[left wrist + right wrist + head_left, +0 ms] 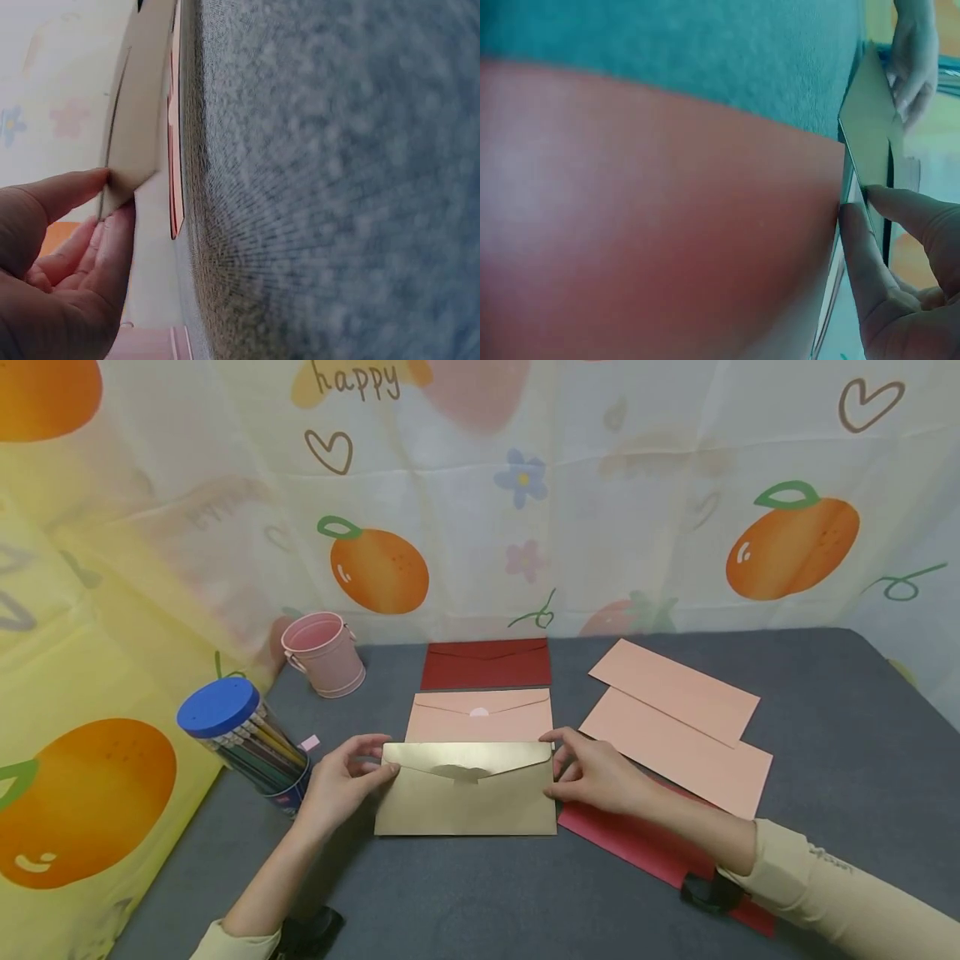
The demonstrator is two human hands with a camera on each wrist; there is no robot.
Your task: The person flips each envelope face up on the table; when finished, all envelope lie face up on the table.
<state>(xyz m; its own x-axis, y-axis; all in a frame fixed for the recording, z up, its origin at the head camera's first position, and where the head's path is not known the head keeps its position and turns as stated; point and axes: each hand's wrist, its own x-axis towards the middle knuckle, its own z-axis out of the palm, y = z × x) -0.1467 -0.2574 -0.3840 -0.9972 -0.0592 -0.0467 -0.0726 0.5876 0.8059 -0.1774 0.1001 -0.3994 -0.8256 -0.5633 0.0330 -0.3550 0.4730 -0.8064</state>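
Observation:
Both hands hold a gold envelope (465,806) by its short sides, flap side up, in the head view. My left hand (347,781) pinches the upper left corner between thumb and fingers; in the left wrist view that envelope (139,112) stands up off the grey tabletop. At the upper right edge my right hand (592,768) pinches it the same way, thumb on the near face. Just behind it lies a pink envelope (442,718) with a white round seal, its lower part hidden by the gold one. A dark red envelope (487,667) lies farther back.
To the right lie two more pink envelopes (675,689), overlapping, with a red envelope (630,843) partly under the right forearm. A blue-lidded pencil container (251,735) stands at the left, near a small pink bucket (330,660). A patterned cloth (622,510) hangs behind the table.

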